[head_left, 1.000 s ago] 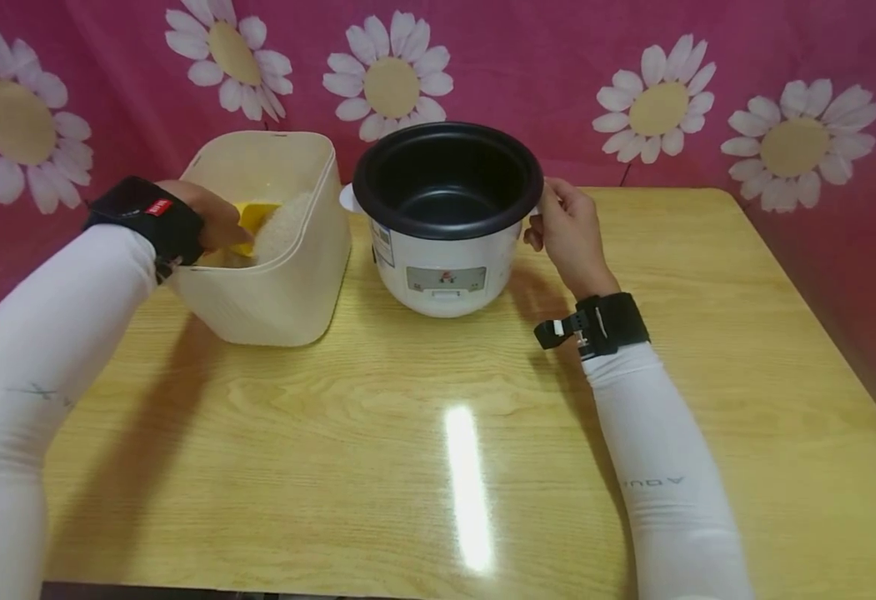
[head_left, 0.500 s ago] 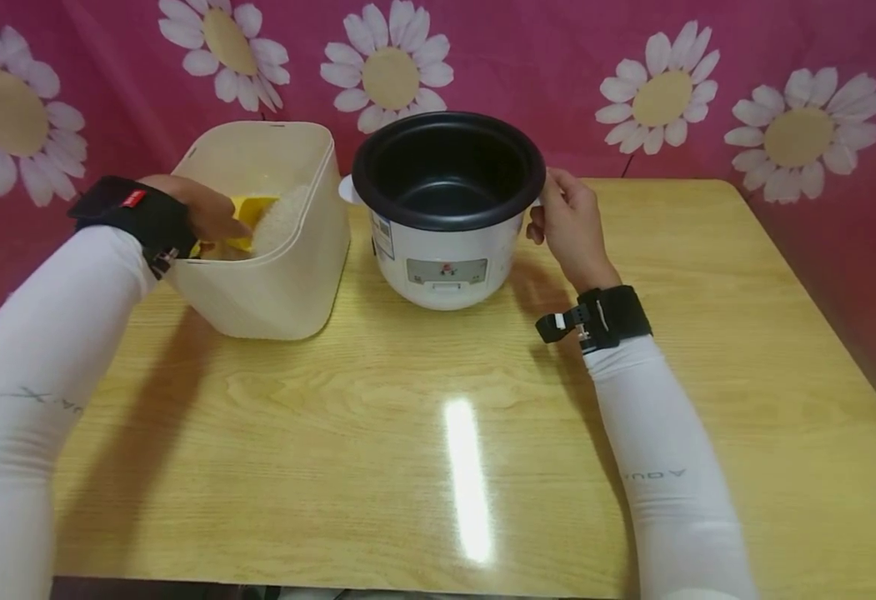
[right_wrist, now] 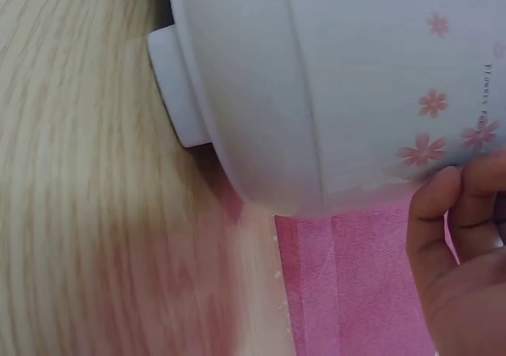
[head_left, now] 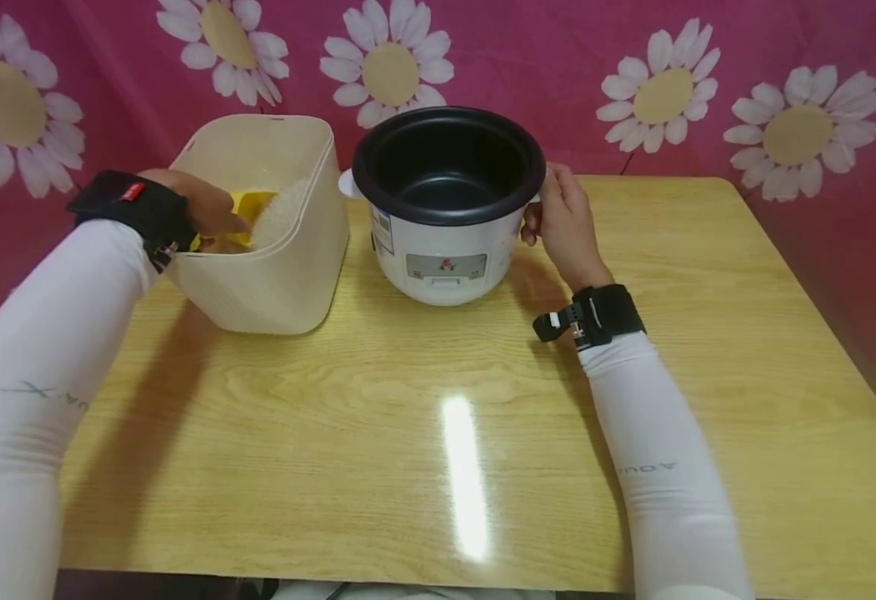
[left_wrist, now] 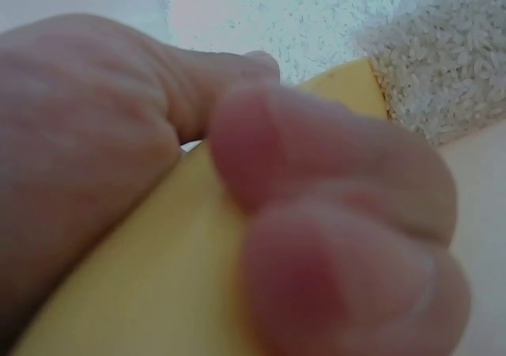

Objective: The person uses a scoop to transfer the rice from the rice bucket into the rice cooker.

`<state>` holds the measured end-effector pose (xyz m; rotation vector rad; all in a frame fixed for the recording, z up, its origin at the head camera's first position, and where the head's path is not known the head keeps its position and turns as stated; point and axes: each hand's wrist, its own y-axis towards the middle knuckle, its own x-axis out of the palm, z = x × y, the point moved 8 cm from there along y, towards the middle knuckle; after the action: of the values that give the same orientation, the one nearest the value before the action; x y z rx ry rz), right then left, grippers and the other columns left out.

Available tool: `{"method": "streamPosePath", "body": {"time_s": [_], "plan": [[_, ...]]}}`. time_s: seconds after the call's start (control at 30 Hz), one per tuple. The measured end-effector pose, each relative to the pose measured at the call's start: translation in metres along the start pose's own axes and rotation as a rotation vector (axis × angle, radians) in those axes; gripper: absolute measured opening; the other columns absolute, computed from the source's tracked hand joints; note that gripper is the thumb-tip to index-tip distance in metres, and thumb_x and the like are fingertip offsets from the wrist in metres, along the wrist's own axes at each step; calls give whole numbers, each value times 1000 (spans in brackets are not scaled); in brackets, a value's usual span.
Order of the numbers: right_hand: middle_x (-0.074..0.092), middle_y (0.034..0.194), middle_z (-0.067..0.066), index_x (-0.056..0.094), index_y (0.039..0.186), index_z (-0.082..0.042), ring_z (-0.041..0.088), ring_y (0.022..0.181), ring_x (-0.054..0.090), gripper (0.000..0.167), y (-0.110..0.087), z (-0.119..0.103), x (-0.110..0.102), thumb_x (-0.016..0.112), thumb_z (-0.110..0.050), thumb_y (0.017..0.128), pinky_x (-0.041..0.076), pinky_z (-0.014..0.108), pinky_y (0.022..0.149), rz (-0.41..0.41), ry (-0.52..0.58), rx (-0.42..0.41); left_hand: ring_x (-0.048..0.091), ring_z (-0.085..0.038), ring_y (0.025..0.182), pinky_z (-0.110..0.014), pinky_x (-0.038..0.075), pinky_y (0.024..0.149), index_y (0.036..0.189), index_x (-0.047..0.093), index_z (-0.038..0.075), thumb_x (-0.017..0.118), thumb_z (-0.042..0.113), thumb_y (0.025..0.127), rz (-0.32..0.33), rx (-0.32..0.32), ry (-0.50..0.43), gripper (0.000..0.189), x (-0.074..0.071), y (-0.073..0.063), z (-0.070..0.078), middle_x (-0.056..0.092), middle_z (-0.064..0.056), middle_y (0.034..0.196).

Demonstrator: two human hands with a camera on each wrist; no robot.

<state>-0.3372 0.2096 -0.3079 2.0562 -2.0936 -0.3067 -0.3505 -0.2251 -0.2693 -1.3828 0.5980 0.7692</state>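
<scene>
Inside the cream rice bin [head_left: 272, 292], my left hand [head_left: 201, 202] grips a yellow scoop [head_left: 253, 204]. The left wrist view shows fingers curled round the scoop's handle [left_wrist: 158, 269], its front edge against the white rice [left_wrist: 443, 63]. To the bin's right stands a white rice cooker [head_left: 445, 271], lidless, its black inner pot [head_left: 445, 187] holding nothing visible. My right hand [head_left: 568, 225] holds the cooker's right side handle. In the right wrist view, curled fingers [right_wrist: 431, 213] lie against the flower-printed wall; the handle itself is hidden there.
Both containers stand near the back of a wooden table [head_left: 332, 442]. Behind it hangs a pink cloth [head_left: 528, 50] with large white daisies. The cooker's left handle [head_left: 349, 185] sticks out close to the bin's rim.
The head view has tilted slightly, so the scene sits a little higher. My left hand stays in the bin with the scoop, and the right hand keeps its hold on the cooker.
</scene>
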Motion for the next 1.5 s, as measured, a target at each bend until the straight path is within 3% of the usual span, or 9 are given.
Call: {"method": "streamPosePath", "body": {"time_s": [0.13,0.3,0.5,1.07,1.33,1.5], "plan": [[48,75,0,53,118,-21,13,58,46,24,-1,1,0,46,-42,109,46,20,55,2,9,-21,51,-28,91,-30,53,76,137,38,-5,50,54,104,-9,5,25,69,-2,-1,3,47,-11,94],[47,73,1,53,117,-21,14,57,45,24,-2,3,-1,45,-43,109,46,21,54,11,25,-33,52,-33,100,-37,60,84,144,30,-4,52,59,101,23,-51,-96,80,-6,-5,-1,48,-17,108],[47,74,1,52,120,-23,15,59,45,25,-2,5,-1,44,-44,109,46,21,55,18,26,-38,50,-35,104,-41,60,89,148,27,-3,51,60,101,35,-68,-126,83,-8,-8,-1,47,-19,113],[46,70,0,52,118,-23,15,57,45,23,-1,6,1,42,-43,110,46,20,54,19,11,-53,52,-31,95,-31,55,78,139,37,-7,49,53,104,-14,-9,30,70,-5,0,1,48,-15,101],[47,72,1,51,119,-23,16,57,46,24,-2,5,1,42,-44,110,47,21,54,13,7,-48,52,-34,100,-36,59,84,142,32,-6,51,55,103,8,-48,-35,75,-5,-4,-1,47,-18,107],[47,72,1,51,120,-23,16,57,46,24,-2,5,0,42,-44,110,46,21,54,15,8,-45,52,-33,99,-35,59,83,142,33,-6,50,55,103,13,-43,-7,75,-6,-3,1,47,-18,107]]}}
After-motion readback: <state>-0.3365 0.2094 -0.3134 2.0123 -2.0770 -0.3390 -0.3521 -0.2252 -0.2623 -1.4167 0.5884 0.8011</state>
